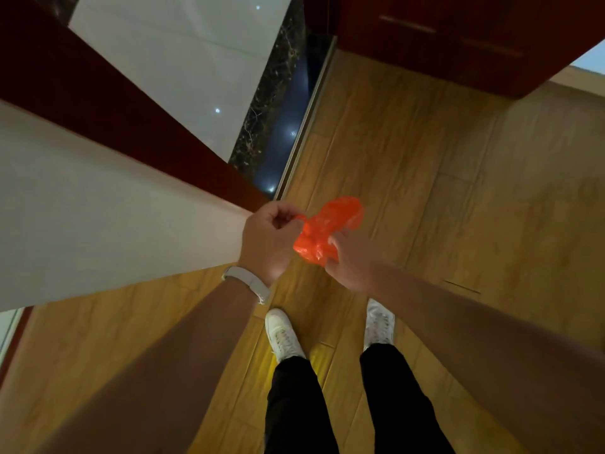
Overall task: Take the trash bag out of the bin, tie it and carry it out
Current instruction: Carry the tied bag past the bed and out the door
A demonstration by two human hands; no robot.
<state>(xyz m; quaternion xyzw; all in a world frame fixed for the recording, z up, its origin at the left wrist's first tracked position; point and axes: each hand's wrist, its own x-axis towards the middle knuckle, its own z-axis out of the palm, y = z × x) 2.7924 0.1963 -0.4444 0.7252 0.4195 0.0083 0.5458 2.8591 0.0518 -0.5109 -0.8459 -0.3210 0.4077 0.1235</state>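
A small orange trash bag [327, 227] hangs in the air between my hands, above the wooden floor. My left hand [268, 237], with a pale band at the wrist, pinches a thin twisted end of the bag at its upper left. On the bag's lower right edge my right hand [350, 260] grips the plastic from below. The bag looks crumpled and light. No bin is in view.
A white wall [82, 204] with a dark red frame [131, 122] stands close on my left. Past a metal threshold strip [304, 126] lies a pale tiled floor [183, 60]. A dark red cabinet [458, 37] stands at the upper right. My feet in white shoes [284, 335] stand on wooden flooring [458, 191].
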